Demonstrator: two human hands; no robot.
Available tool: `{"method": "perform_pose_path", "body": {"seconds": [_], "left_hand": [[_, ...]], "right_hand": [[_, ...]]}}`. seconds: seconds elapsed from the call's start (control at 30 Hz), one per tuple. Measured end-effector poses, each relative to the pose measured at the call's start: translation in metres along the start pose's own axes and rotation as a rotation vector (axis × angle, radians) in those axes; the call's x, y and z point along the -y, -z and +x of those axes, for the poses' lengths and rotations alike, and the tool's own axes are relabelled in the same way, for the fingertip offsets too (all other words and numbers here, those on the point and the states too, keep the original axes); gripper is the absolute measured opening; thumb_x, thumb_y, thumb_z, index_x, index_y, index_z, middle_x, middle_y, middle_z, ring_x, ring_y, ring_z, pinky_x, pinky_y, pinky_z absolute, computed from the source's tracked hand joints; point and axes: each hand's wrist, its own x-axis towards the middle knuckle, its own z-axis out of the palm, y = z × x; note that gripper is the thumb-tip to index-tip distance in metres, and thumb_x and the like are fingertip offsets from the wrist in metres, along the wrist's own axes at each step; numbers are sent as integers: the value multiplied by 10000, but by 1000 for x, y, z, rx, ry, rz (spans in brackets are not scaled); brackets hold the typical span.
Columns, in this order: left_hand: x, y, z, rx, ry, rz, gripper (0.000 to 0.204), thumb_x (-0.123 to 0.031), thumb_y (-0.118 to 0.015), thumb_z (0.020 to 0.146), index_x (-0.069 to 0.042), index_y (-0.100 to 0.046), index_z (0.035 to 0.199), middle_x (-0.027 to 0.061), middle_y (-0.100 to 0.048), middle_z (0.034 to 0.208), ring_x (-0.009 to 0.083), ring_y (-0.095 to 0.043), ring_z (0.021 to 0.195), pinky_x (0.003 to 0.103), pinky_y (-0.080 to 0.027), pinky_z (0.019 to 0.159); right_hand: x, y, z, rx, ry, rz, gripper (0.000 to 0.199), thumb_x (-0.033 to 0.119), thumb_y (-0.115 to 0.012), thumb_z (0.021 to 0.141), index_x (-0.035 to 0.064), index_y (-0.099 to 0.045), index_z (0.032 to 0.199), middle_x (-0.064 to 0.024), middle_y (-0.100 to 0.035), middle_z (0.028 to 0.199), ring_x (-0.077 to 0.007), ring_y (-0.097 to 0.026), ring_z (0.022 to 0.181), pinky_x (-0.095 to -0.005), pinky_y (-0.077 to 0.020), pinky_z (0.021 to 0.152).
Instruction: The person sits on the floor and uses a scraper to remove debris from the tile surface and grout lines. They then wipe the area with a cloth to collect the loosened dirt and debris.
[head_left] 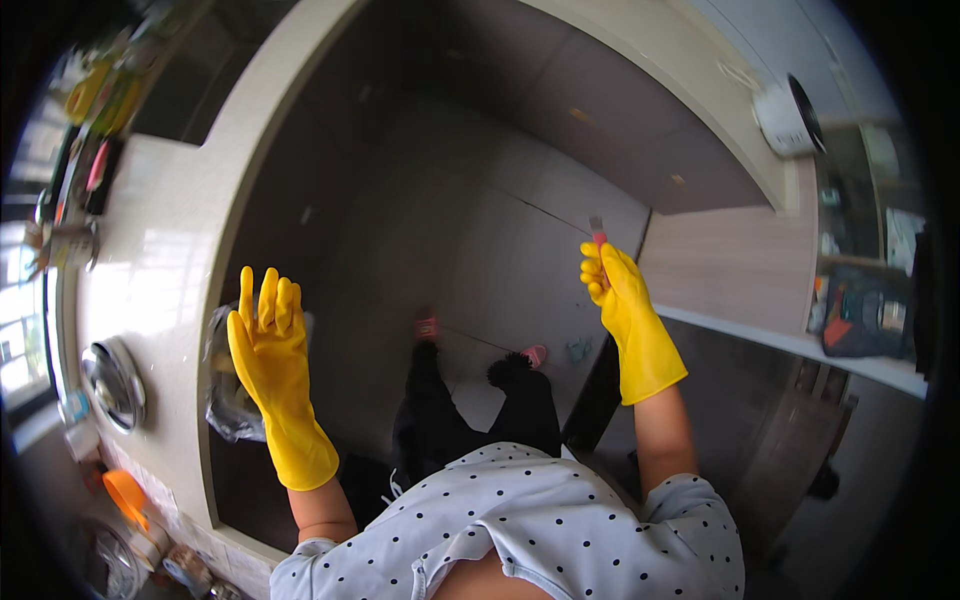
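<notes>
Yellow rubber gloves cover both of my hands. My left hand (270,345) is raised by the edge of the left counter, its fingers stretched out and nothing in it. Over on the right, my right hand (622,295) is closed around a small red-handled tool (598,230). The tool points away from me and ends in a flat greyish tip; blur hides whether it is a brush or a scraper. Just beside my left hand hangs a clear plastic bag (232,395), partly covered by the glove.
A pale counter (150,230) curves along my left, with a round metal lid (113,383) on it. An orange-handled item (126,495) lies nearer me. Across the room, a white rice cooker (785,118) stands on the far counter. Grey tiled floor (470,200) lies between cabinets.
</notes>
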Motion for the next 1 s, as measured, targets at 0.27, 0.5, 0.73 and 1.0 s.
{"method": "perform_pose_path", "body": {"seconds": [0.27, 0.5, 0.73, 1.0], "left_hand": [[168, -52, -7, -175, 188, 239, 473, -265, -425, 1068, 18, -413, 1448, 211, -506, 1414, 285, -535, 1284, 391, -369, 1161], [364, -22, -33, -95, 610, 659, 482, -333, -486, 1031, -8, -502, 1386, 221, -570, 1358, 311, -606, 1203, 384, -431, 1083], [600, 125, 19, 342, 740, 1134, 318, -140, -511, 1029, -41, -540, 1329, 139, -629, 1251, 235, -601, 1190, 352, -430, 1055], [871, 305, 93, 1157, 314, 1403, 312, -69, -439, 1019, 15, -561, 1294, 139, -612, 1316, 230, -564, 1230, 326, -390, 1081]], "right_hand": [[-119, 214, -22, -281, -184, 233, 306, 360, -601, 992, 75, -676, 1074, -48, -705, 891, -129, -648, 693, -218, -498, 580], [-226, 327, 0, -300, -474, 99, 287, 348, -561, 1015, 98, -686, 1078, -70, -722, 877, -147, -666, 686, -226, -510, 604], [-381, 449, 141, -311, -450, -98, 328, 315, -502, 1039, 66, -567, 1242, -115, -729, 901, -191, -716, 769, -263, -575, 661], [-564, 489, 293, -330, -347, 331, 333, 386, -523, 1027, 101, -621, 1169, -90, -732, 904, -155, -687, 722, -276, -549, 656]]}}
